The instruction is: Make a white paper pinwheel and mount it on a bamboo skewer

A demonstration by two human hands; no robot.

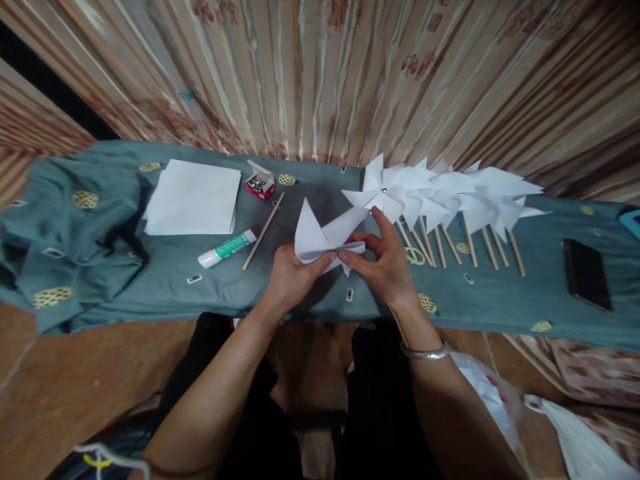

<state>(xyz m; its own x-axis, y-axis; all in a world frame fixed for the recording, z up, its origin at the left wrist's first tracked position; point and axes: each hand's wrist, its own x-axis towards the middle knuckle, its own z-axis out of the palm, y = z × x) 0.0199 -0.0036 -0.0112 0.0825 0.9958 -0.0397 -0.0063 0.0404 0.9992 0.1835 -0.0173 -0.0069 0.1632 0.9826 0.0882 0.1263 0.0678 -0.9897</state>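
A white paper pinwheel with folded blades is held up in front of me, above the cloth-covered table. My left hand grips its left side, the thumb pressed near the centre. On the other side my right hand pinches it, thumb by the middle and fingers around the right blades. No stick shows on this pinwheel. Left of it lie a wooden stick, a glue stick and an open red box of metal pins. Several finished pinwheels on sticks lie overlapping to the right.
A stack of white paper lies at the left on the grey-green cloth. Scissors with pale green handles rest partly under the pinwheels. A black phone is farther right. A striped curtain hangs behind the table.
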